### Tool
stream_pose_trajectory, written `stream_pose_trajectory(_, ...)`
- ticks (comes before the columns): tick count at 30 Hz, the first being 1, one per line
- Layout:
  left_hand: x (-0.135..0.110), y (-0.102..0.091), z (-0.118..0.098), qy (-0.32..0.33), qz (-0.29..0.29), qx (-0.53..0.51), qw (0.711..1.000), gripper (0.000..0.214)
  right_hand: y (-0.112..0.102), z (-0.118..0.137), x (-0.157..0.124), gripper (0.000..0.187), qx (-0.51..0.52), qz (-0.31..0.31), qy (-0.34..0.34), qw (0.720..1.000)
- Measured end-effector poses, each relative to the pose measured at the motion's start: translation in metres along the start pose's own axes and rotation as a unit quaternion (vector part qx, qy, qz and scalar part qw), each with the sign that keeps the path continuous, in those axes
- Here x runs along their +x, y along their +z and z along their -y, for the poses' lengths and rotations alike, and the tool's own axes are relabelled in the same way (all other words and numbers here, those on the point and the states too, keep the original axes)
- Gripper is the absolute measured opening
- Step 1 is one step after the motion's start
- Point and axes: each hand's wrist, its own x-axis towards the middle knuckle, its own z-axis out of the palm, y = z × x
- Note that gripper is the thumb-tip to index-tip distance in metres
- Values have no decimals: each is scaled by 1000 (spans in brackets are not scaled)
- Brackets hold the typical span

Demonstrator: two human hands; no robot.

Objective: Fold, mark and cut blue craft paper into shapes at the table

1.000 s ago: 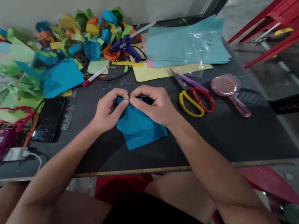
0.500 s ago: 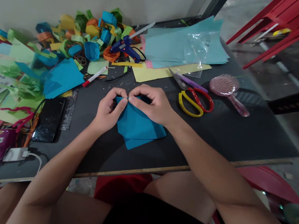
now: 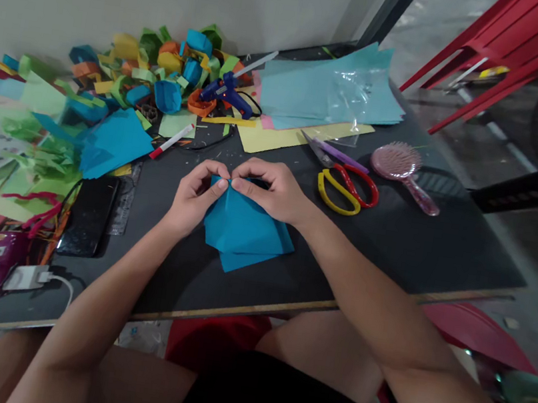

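Note:
A folded blue paper (image 3: 244, 231) lies on the dark table (image 3: 419, 244) in front of me. My left hand (image 3: 193, 200) pinches its upper left corner with thumb and forefinger. My right hand (image 3: 273, 192) pinches the same top edge just beside it, fingers curled over the sheet. The fingertips of both hands meet at the paper's top. The lower half of the paper rests flat on the table.
Scissors (image 3: 347, 183) with red and yellow handles and a pink hairbrush (image 3: 403, 167) lie to the right. A blue glue gun (image 3: 227, 91), light blue sheets (image 3: 326, 92), a red marker (image 3: 171, 141) and a heap of coloured paper scraps (image 3: 131, 73) sit behind. A black phone (image 3: 89, 215) lies left.
Both hands keep their pinch on the paper's top edge. The blue paper looks folded a little further, its lower layers showing more. The view shifted slightly.

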Motion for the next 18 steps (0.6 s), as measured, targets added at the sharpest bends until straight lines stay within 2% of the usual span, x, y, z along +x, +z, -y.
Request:
stream_pose_trajectory(2, 1, 0, 2, -34, 10, -41, 999, 34, -1, -1, 0, 25, 10, 4, -9, 1000)
stream_pose_trajectory(4, 3, -1, 4, -44, -5, -48, 998, 41, -2, -2, 1, 24, 13, 9, -15, 1000)
stream_pose_trajectory(7, 4, -4, 4, -9, -82, 37, 996, 46, -2, -3, 1, 26, 0, -14, -24, 1000)
stream_pose_trajectory(9, 3, -5, 1, 17, -111, 128, 985, 37, 1, -4, 1, 26, -8, -50, -26, 998)
stream_pose_trajectory(12, -1, -1, -5, 39, -91, 224, 970, 27, 7, -6, 0, 26, -20, -105, -23, 994)
stream_pose_trajectory(16, -6, 9, -8, 42, -35, 240, 969, 22, 14, -6, -1, 21, -60, -172, -40, 982)
stream_pose_trajectory(18, -6, 10, -7, 42, -30, 262, 964, 18, 15, -4, -2, 20, -103, -184, -61, 976)
